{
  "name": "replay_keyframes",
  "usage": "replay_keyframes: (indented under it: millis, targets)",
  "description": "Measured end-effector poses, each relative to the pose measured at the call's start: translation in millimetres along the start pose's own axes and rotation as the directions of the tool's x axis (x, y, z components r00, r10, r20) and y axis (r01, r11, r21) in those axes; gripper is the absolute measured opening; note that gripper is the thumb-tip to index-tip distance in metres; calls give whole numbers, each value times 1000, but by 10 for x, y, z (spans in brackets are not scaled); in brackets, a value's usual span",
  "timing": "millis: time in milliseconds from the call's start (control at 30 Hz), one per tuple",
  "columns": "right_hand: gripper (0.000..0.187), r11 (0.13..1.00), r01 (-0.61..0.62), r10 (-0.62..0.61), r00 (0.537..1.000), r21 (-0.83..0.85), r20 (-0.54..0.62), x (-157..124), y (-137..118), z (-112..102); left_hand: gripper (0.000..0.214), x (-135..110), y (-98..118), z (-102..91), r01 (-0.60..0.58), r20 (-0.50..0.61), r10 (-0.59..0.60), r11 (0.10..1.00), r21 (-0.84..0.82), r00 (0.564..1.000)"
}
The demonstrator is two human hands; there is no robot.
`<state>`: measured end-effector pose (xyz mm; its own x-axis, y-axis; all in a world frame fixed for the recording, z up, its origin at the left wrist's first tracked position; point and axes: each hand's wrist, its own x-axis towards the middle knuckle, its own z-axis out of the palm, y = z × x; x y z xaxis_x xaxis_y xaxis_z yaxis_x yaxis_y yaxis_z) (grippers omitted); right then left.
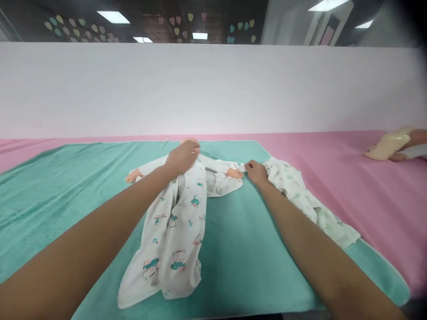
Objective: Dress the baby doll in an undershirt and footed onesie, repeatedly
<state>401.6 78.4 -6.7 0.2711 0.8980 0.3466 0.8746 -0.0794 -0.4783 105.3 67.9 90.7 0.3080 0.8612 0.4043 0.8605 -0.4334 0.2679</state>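
A baby doll (133, 176) lies on its back on a teal towel (66, 186), wearing a white sleepsuit (176, 231) printed with small cats. My left hand (183, 156) rests over the doll's upper chest or head, fingers curled loosely and pinching the fabric there. My right hand (256, 172) is closed at the cuff of the doll's outstretched sleeve, beside the doll's small hand (235, 174). The doll's head is hidden behind my left hand.
A second white garment with pale green print (300, 195) lies crumpled on the towel's right edge. The towel covers a pink surface (367, 195). Another doll (393, 144) lies at the far right. A white partition (213, 89) stands behind.
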Motion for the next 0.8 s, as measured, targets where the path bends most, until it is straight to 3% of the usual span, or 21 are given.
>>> replay_keyframes:
  millis: [67,167,233,300,400,500,567,667,800]
  targets:
    - [23,999,23,-22,999,22,-48,-21,-37,-38,32,-245,-384,-96,148,-99,-169,972,-183,981]
    - [24,993,118,-113,978,17,-173,-183,-258,-86,40,-628,-810,-95,311,-46,-359,861,-403,932]
    - [27,965,241,-220,959,100,-180,-379,-533,-68,45,-800,-936,-49,350,27,-383,811,-469,923]
    - [32,867,346,-346,936,359,-66,-593,-858,4,47,-877,-959,-29,341,80,-351,788,-513,933]
    - [53,691,239,-460,873,682,160,-803,-1244,165,50,-879,-936,-76,311,152,-277,742,-594,949]
    - [82,678,89,-395,881,730,260,-800,-1370,291,53,-862,-964,-138,318,222,-228,685,-656,948]
    - [90,689,57,-364,889,723,277,-730,-1356,328,55,-866,-1001,-149,354,258,-242,671,-652,935]
    - [82,709,90,-384,881,699,276,-655,-1337,310,49,-878,-1010,-126,362,251,-261,717,-596,932]
    - [39,803,257,-422,882,537,209,-755,-1414,175,23,-911,-877,-115,122,-53,-177,838,-532,983]
